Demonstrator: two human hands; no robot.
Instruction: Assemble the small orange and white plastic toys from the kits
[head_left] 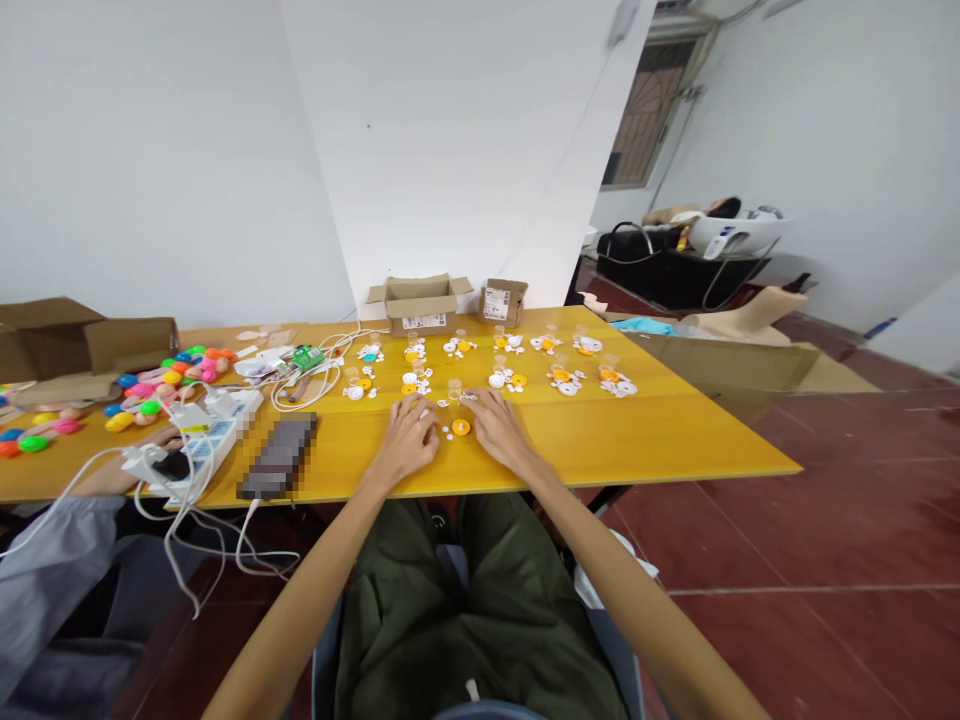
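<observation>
At the far left a brown carton [139, 345] sits on the glossy yellow table [645, 435], beside bright rounded pieces [120, 422]; a co-worker's grey sleeve [56, 580] reaches in below. Next come a power strip [217, 440] trailing white cables and a phone [281, 455]. Two small boxes [420, 305] stand at the back, against the white wall [450, 130]. Rows of part clusters [619, 387], mostly white and orange, run across to the right, some with clear cups. Beyond are a large carton [712, 370], a white basin [731, 235], a barred window [649, 110] and a red tiled floor [787, 590]. The left hand [409, 440] lies palm down, fingers bent; then comes the disc [461, 427], round and orange with a pale centre, flat on the table near the front edge, between the hands. The right hand [495, 425] has its fingertips at small white parts [468, 397]. I cannot tell whether either hand grips anything.
</observation>
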